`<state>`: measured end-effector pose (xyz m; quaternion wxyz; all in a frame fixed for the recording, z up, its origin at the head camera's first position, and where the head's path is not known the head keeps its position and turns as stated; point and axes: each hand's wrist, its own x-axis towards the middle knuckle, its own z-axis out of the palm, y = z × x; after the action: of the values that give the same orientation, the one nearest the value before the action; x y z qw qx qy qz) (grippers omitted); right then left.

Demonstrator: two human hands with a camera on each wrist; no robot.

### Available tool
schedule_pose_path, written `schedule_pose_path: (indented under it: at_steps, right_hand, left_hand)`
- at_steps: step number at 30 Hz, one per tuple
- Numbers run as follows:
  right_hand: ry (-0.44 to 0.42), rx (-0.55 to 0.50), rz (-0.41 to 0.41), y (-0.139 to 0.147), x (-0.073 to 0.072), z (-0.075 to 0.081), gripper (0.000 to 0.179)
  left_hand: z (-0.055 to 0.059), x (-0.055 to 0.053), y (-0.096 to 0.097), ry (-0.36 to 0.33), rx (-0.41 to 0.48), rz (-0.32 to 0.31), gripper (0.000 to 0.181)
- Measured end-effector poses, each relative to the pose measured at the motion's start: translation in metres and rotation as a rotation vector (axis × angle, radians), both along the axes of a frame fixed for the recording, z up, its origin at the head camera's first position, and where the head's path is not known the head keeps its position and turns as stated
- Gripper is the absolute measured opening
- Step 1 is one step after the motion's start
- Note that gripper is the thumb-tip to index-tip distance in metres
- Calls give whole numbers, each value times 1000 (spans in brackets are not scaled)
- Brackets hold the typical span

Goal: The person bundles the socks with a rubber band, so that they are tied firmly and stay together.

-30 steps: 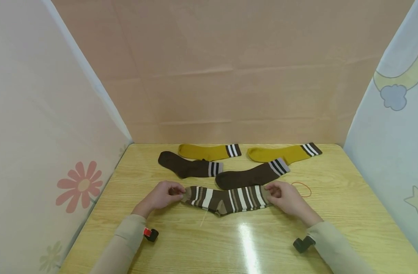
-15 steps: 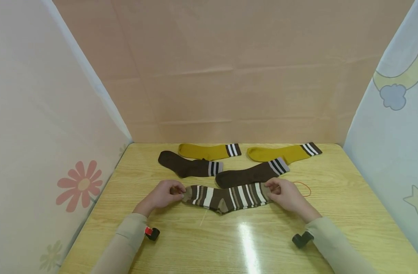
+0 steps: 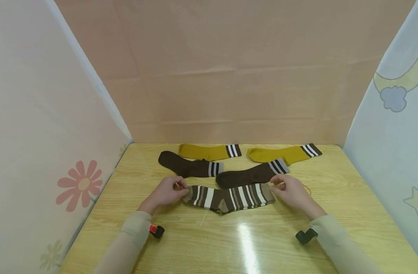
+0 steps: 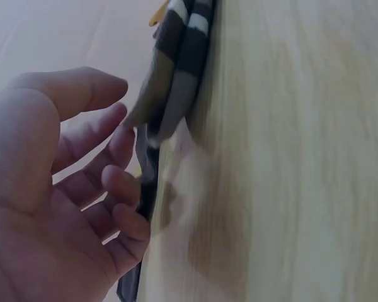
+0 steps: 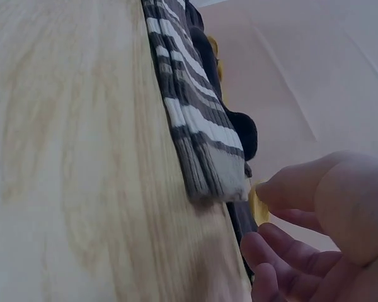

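Observation:
A pair of brown, tan and white striped socks (image 3: 243, 197) lies flat, one on top of the other, toes to the left and cuffs to the right. My left hand (image 3: 166, 193) is at the toe end. In the left wrist view its loosely bent fingers (image 4: 82, 88) are right beside the sock toes (image 4: 152, 100), thumb and fingers spread apart. At the other end, my right hand (image 3: 292, 193) hovers just off the cuffs (image 5: 214, 176), with a small gap showing in the right wrist view. Its fingers are relaxed and hold nothing.
Two dark brown socks with grey striped cuffs, one left (image 3: 185, 165) and one right (image 3: 246, 177), lie behind the striped pair. Farther back are two mustard socks, left (image 3: 203, 152) and right (image 3: 275, 154). A thin red loop (image 3: 308, 188) shows behind my right hand.
The striped socks have shifted slightly away from me and now lie still. Both hands have loosened from their ends, the right hand moving off the cuffs to the right.

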<state>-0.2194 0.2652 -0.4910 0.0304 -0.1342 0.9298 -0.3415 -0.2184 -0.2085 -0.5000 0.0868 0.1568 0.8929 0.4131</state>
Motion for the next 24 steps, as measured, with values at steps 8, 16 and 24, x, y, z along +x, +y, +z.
schedule_pose_path:
  at_steps: [8, 16, 24]
  right_hand:
    - [20, 23, -26, 9, -11, 4, 24]
    - [105, 51, -61, 22, -31, 4, 23]
    - [100, 61, -73, 33, -43, 4, 33]
  left_hand:
    - [9, -7, 21, 72, 26, 47, 10]
    - [12, -20, 43, 91, 31, -12, 10]
    - [14, -30, 70, 104, 22, -82, 13]
